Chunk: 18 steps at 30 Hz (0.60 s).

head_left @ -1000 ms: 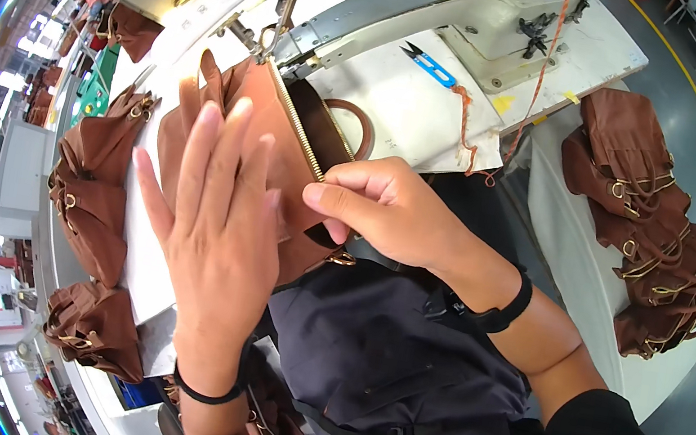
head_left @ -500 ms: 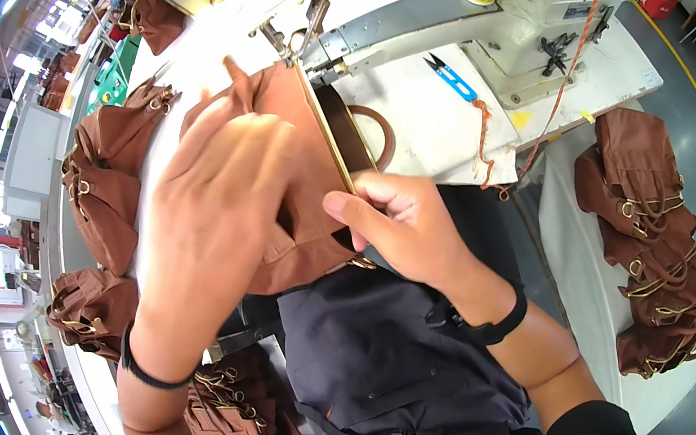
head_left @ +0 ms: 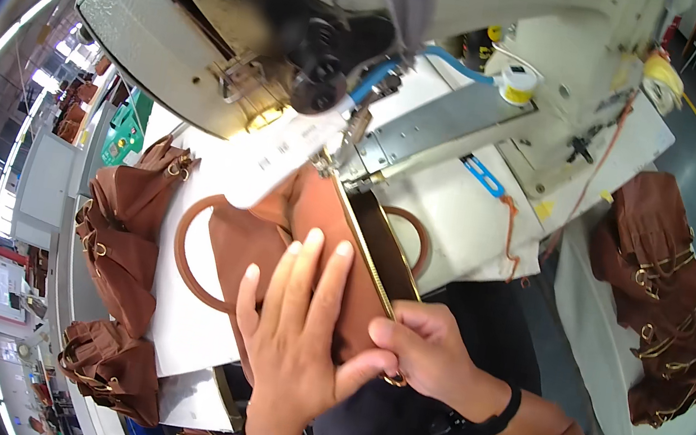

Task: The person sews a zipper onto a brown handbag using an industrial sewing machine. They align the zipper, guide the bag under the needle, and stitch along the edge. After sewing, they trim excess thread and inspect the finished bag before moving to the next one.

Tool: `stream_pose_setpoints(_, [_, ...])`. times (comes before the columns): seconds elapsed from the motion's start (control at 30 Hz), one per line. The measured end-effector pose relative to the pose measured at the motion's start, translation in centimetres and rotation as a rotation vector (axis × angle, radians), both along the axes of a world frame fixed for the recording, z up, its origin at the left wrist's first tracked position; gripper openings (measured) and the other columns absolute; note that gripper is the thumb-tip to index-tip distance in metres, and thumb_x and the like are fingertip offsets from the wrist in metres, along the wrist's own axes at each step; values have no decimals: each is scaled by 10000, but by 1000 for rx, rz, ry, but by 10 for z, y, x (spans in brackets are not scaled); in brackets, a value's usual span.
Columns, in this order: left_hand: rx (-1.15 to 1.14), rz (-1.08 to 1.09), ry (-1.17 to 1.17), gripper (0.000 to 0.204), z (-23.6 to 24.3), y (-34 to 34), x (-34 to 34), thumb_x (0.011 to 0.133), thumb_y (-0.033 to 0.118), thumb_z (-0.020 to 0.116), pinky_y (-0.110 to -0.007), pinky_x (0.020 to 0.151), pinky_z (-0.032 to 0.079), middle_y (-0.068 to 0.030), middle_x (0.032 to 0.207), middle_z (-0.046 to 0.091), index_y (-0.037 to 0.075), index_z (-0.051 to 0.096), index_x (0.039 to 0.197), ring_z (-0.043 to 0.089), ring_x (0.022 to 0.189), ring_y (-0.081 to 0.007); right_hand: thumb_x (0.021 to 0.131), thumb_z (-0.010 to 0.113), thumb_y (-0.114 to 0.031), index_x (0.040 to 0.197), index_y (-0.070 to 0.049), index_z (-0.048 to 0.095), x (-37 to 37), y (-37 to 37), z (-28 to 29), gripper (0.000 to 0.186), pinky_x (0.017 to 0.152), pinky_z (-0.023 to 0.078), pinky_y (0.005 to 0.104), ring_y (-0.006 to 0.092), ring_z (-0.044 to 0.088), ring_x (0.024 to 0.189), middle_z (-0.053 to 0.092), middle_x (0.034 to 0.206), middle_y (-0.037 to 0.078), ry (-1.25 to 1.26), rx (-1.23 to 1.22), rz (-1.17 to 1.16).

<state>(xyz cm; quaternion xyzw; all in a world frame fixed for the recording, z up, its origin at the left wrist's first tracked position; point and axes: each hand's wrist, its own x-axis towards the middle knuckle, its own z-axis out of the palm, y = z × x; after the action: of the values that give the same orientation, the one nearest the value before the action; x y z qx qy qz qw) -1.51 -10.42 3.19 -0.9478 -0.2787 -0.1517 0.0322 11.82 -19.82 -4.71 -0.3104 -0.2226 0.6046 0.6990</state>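
Observation:
A brown handbag point(head_left: 321, 213) with a gold zipper point(head_left: 369, 257) along its opening lies at the sewing machine point(head_left: 432, 144). Its far end sits under the needle area. My left hand point(head_left: 294, 327) rests flat on the bag's side panel, fingers spread. My right hand point(head_left: 427, 349) pinches the bag's near edge by the zipper's end, thumb on top. One round handle point(head_left: 200, 290) loops out on the left, and another handle point(head_left: 422, 238) shows on the right. The machine's head and a white part hide the needle itself.
Several brown bags point(head_left: 120, 245) lie along the table's left side. More brown bags point(head_left: 662, 304) are piled on a pale surface to the right. Blue thread snips point(head_left: 484, 175) with an orange cord lie on the white table beside the machine's arm. A green box point(head_left: 127, 128) stands far left.
My left hand has come down flat onto the bag from a blurred, raised position. The view has shifted, bringing more of the machine's head into sight. My right hand keeps its grip.

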Motion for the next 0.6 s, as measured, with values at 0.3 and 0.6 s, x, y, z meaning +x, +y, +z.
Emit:
stream_pose_setpoints(0.3, [-27,17,32,1049,-1,13,1,881,891,366,-522,1249,127,-183,1499,561,60,558,1491,539,1368,-297,1059,665,-211,721,-54,603,2,5,2,378,484,356,216,15,488,549,589,636,-24,-130,-11,-50])
stream_pose_setpoints(0.6, [-6,-18,54,1069,4,26,7,861,903,388,-531,1243,137,-172,1513,551,54,563,1487,536,1364,-311,1058,666,-198,705,-56,581,6,18,-1,390,480,332,217,7,454,551,561,625,-35,-153,10,-71])
